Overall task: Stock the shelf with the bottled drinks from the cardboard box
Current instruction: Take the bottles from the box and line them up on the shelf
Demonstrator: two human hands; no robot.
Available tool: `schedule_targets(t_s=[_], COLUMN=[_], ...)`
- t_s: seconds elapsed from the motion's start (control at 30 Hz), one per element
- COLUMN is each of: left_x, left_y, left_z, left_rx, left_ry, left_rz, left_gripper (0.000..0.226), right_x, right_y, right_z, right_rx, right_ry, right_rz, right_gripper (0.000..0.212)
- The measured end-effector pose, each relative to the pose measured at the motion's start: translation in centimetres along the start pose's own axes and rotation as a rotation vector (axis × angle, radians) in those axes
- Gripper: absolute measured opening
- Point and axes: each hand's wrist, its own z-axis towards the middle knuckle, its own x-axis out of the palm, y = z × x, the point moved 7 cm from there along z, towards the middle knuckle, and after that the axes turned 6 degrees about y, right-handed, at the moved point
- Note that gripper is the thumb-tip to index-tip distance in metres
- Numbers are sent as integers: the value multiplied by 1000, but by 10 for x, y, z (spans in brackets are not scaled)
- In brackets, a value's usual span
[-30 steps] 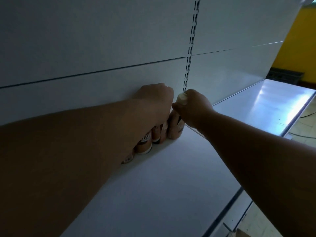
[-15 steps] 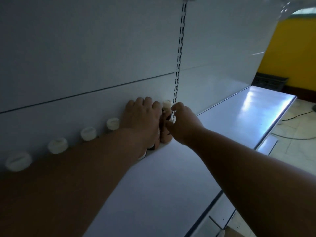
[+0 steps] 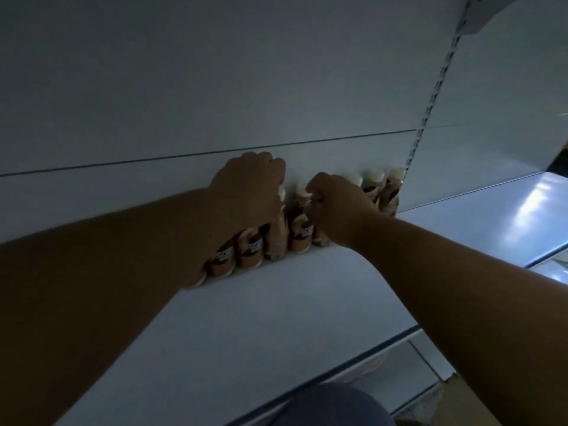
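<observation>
The small bottles (image 3: 299, 232) (rigid, top-heavy) are best gripped mid-body; left hand (image 3: 249, 192) and right hand (image 3: 336, 207) are curled around them.

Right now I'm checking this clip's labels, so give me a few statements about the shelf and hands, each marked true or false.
1. The bottles stand in a row against the back panel. True.
2. The bottles have dark caps. False: the visible caps are white.
3. Both hands are at the row of bottles. True: the left hand and the right hand are both there.
4. The front of the shelf is packed with bottles. False: it is bare.
5. The labels are orange-brown. True.
</observation>
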Motion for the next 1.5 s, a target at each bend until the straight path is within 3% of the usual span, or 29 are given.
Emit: schedule_targets(t_s=[0.17, 0.3, 0.4, 0.5, 0.63, 0.77, 1.0, 1.3, 1.5], left_x=[-1, 17, 24, 28, 45, 45, 46, 41, 38], left_y=[54, 73, 76, 73, 85, 85, 79, 75, 73], left_z=[-31, -36, -38, -33, -28, -29, -28, -31, -27], left_rx=[-94, -98, -62, -50, -169, -104, -43, -13, -23], left_ry=[56, 192, 188, 146, 259, 212, 177, 94, 72], left_rz=[22, 90, 129, 188, 32, 100, 215, 265, 329], left_gripper=[31, 36, 35, 32, 26, 28, 12, 16, 25], right_x=[31, 43, 49, 53, 66, 77, 76, 78, 74], right_y=[48, 62, 67, 71, 77, 75, 72, 71, 68], right_z=[4, 12, 20, 32, 58, 68, 72, 69, 64], right_rx=[-72, -90, -115, -114, -124, -139, -144, -81, -65], right_ry=[67, 63, 39, 28, 109, 168, 157, 158, 174], right_rz=[0, -54, -58, -74, -232, -229, -208, -119, -83], right_gripper=[25, 16, 16, 31, 40, 34, 30, 29, 40])
